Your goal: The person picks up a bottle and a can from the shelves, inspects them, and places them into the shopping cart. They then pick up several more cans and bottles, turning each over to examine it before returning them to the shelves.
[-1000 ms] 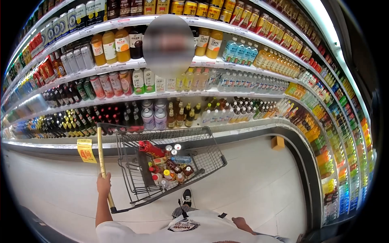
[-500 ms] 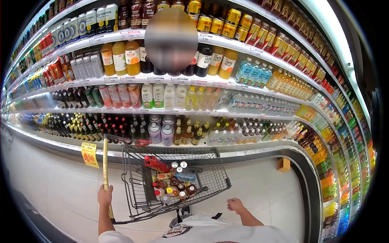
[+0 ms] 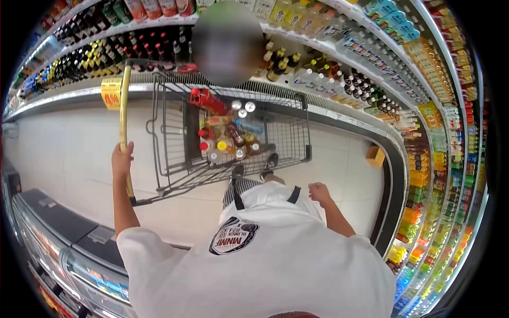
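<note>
My left hand (image 3: 122,160) is wrapped around the yellow handle (image 3: 124,106) of a wire shopping cart (image 3: 308,130). In the cart lie a red package (image 3: 209,100), several cans (image 3: 243,113), a dark brown bottle (image 3: 234,133), a clear bluish bottle (image 3: 250,126) and several upright bottles with red, yellow and white caps. My right hand (image 3: 319,193) hangs beside my body, right of the cart and apart from it. Its fingers are loosely curled, and nothing shows in them. A round blur hides part of the shelf beyond the cart.
Shelves of bottled drinks (image 3: 328,79) run behind the cart and curve down the right side. A yellow price sign (image 3: 111,94) hangs near the handle. On the floor by the shelf base sits a small orange-brown box (image 3: 375,156). Glass-topped cabinets (image 3: 95,270) stand at lower left.
The view has tilted down, showing more of my shirt, my feet and the cabinets at left. My left hand keeps its hold on the cart handle; my right hand is nearer my body.
</note>
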A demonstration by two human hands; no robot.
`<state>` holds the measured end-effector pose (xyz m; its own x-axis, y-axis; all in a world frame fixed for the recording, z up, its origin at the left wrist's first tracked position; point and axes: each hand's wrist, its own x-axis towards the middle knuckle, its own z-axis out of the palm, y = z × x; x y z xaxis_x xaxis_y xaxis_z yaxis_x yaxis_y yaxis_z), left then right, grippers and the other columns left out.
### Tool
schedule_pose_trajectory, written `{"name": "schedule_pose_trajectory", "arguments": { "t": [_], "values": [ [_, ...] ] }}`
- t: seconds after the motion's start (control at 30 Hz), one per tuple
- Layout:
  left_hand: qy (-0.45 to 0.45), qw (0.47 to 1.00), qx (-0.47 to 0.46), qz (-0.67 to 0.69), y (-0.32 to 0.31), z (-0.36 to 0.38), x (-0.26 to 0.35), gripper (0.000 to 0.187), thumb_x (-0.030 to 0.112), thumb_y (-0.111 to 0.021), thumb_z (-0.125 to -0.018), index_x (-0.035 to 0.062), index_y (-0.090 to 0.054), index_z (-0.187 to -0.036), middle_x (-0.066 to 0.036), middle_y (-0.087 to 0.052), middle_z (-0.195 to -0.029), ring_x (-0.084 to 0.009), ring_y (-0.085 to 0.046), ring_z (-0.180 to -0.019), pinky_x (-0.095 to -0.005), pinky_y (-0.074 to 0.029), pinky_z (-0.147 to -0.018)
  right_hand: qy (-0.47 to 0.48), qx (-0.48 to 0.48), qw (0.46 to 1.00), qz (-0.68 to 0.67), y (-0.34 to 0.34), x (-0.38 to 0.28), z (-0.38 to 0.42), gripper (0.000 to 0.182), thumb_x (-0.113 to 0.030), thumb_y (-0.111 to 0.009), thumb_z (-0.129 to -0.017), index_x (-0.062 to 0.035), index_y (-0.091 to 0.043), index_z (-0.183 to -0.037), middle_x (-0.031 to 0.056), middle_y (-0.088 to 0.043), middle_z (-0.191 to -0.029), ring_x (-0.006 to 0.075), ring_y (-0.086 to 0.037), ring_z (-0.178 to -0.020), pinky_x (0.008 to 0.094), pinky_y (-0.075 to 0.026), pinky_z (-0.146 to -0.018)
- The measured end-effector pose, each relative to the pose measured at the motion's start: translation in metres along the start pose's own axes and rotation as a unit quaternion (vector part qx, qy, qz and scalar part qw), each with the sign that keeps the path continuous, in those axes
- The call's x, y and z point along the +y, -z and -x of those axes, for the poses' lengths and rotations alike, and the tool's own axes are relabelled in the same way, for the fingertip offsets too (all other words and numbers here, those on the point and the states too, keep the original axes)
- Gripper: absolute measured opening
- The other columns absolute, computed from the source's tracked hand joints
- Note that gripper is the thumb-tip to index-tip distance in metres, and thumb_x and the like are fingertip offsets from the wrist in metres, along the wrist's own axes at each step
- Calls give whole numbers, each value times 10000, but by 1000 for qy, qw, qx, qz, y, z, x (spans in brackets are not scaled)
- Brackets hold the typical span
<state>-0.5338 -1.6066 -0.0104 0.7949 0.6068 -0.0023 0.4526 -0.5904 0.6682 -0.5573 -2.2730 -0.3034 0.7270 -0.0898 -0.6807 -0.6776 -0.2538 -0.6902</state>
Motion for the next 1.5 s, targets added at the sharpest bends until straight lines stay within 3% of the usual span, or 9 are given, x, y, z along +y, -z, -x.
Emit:
{"name": "schedule_pose_trajectory", "arguments": {
  "t": [0.1, 0.53, 0.67, 0.83, 0.93, 1.13, 1.2, 1.3, 1.5],
  "values": [
    [7, 1000, -6, 24, -4, 1, 2, 439, 405, -638, -907, -25, -595, -985, -62, -591, -811, -156, -570, -671, -305, -488, -627, -27, -16, 999, 34, 10, -10, -8, 358, -321, -644, -891, 18, -625, -1007, 87, -628, -795, 154, -628, -627, 259, -490, -506],
    [33, 998, -45, 35, -25, 23, 20, 474, 387, -613, -915, -19, -614, -1160, -48, -605, -852, -147, -586, -725, -296, -483, -661, 179, -55, 980, 63, -14, -132, -17, 288, -265, -620, -933, 10, -644, -1015, 61, -660, -812, 144, -615, -658, 285, -493, -623],
    [13, 999, -29, 15, -32, 24, 18, 475, 398, -607, -918, -28, -625, -1130, -49, -603, -848, -151, -583, -724, -294, -488, -681, 157, -67, 980, 107, -18, -102, -30, 313, -304, -637, -929, 1, -666, -995, 58, -659, -781, 128, -620, -671, 285, -488, -615],
    [13, 999, -37, 28, -38, 30, 20, 486, 408, -607, -919, -35, -622, -1118, -56, -605, -850, -156, -581, -725, -293, -486, -685, 175, -35, 970, 165, -10, -41, -34, 233, -208, -658, -887, 22, -681, -917, 116, -685, -867, 213, -642, -788, 316, -506, -745],
    [-1, 998, -44, 42, -38, 31, 20, 499, 412, -613, -916, -32, -617, -1144, -62, -608, -851, -156, -582, -724, -291, -480, -678, 155, -46, 973, 167, -3, 1, -40, 366, -351, -702, -867, -4, -703, -980, 128, -716, -890, 213, -666, -805, 326, -522, -734],
    [-16, 999, 4, -41, -50, 36, 21, 529, 406, -650, -888, 13, -589, -1237, -105, -643, -874, -186, -617, -754, -321, -495, -702, 177, -77, 954, 230, 2, 29, -47, 377, -368, -673, -873, 0, -708, -951, 130, -712, -859, 226, -668, -796, 342, -526, -722],
    [-48, 995, 71, -52, -51, 42, 27, 554, 410, -666, -875, 27, -575, -1266, -122, -657, -891, -210, -635, -774, -336, -503, -719, 195, -76, 946, 249, -8, 3, -37, 368, -354, -659, -886, 5, -701, -956, 127, -708, -847, 214, -667, -761, 333, -526, -700],
    [-61, 990, 108, -64, -57, 46, 22, 644, 453, -673, -868, 46, -518, -1342, -140, -676, -958, -256, -664, -826, -360, -512, -749, 110, -81, 975, 173, -19, -45, -23, 346, -318, -637, -906, 17, -679, -982, 110, -695, -816, 178, -654, -689, 312, -519, -650],
    [-41, 991, 113, -52, -65, 47, 29, 707, 527, -657, -869, 63, -491, -1376, -146, -681, -1020, -280, -675, -863, -384, -514, -778, 157, -108, 971, 142, -34, -100, -35, 303, -283, -634, -917, 1, -667, -1019, 87, -682, -827, 158, -642, -664, 299, -513, -622]
  ]
}}
